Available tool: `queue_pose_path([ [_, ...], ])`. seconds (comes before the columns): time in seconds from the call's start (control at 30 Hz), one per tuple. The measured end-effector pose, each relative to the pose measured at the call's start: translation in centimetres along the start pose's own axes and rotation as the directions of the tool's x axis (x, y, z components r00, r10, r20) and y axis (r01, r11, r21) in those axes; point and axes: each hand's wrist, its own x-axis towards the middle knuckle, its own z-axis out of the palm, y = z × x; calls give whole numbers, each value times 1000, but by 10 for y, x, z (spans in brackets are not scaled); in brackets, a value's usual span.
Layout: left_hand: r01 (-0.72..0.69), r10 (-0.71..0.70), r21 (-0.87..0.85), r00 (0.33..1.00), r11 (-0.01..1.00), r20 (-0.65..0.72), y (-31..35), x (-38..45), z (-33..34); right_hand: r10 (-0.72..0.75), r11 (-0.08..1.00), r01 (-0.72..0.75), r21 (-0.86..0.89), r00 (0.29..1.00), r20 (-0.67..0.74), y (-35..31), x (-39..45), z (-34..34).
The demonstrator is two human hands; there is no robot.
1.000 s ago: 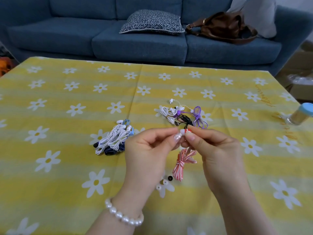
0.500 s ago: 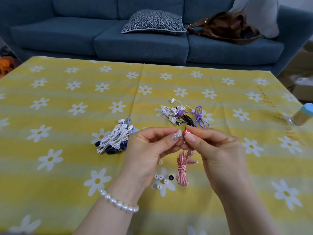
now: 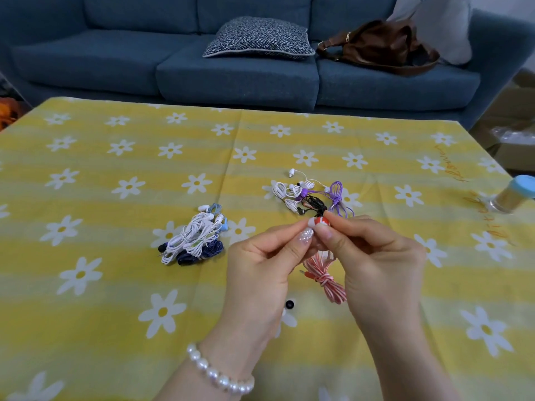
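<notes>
Above the yellow daisy tablecloth [image 3: 115, 285], my left hand [image 3: 260, 264] and my right hand [image 3: 376, 256] meet at the fingertips and pinch a small red and white earbud [image 3: 318, 221]. Its pink and white striped cord, tied in a bundle [image 3: 327, 276], hangs below between my hands. A small black ear tip [image 3: 289, 304] lies on the cloth under my left hand; other tips there are hidden by the hand.
A pile of white and dark blue earphones [image 3: 194, 237] lies to the left. A mixed white, black and purple earphone pile [image 3: 312, 198] lies behind my hands. A blue-capped jar [image 3: 515, 198] sits at the right edge. A blue sofa [image 3: 231, 68] stands behind the table.
My hands stay joined on the earbud and have shifted slightly. The view has moved, so my left hand now covers most of the small ear tips on the cloth.
</notes>
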Motion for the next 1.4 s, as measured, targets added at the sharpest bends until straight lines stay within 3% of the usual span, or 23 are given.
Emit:
queue_pose_path([
  [0.1,-99,100,116,995,988,2,-1,-2,-2,-42,999,42,-35,999,17,0,-1,1],
  [0.23,-284,296,354,955,891,22,0,-5,-4,-96,995,97,-36,995,34,1,-2,2],
  [0.47,-447,465,469,881,762,84,-2,-7,-1,-24,995,23,96,1000,18,-2,-1,4],
  [0.63,-491,505,560,851,667,145,-3,-5,-7,-55,997,51,61,995,77,0,2,1],
  [0.73,-383,367,484,921,787,131,5,-3,-7,-133,991,134,3,982,131,4,6,-6],
  [0.8,-107,86,274,992,956,90,15,1,-5,-209,967,230,-107,961,180,7,9,-12],
  [0.83,60,-77,146,991,987,113,18,4,-6,-240,947,275,-168,949,203,9,10,-14],
  [0.9,260,-263,42,949,965,175,22,8,-10,-299,904,350,-246,928,220,12,12,-15],
  [0.97,288,-282,-8,944,958,170,20,7,-10,-328,890,370,-268,926,189,11,9,-13],
  [1.0,231,-229,7,963,973,145,18,5,-7,-286,914,317,-254,946,149,9,7,-10],
  [1.1,-84,59,236,992,968,109,10,-1,-1,26,996,-25,-84,1000,17,5,3,-5],
  [1.2,-246,191,345,964,906,185,9,-4,-1,279,952,-289,100,955,99,7,6,-7],
  [1.3,-261,203,378,961,888,188,8,-1,-4,339,906,-361,221,932,130,9,5,-6],
  [1.4,-111,86,230,989,967,117,5,4,-6,252,936,-268,227,963,96,5,3,-3],
])
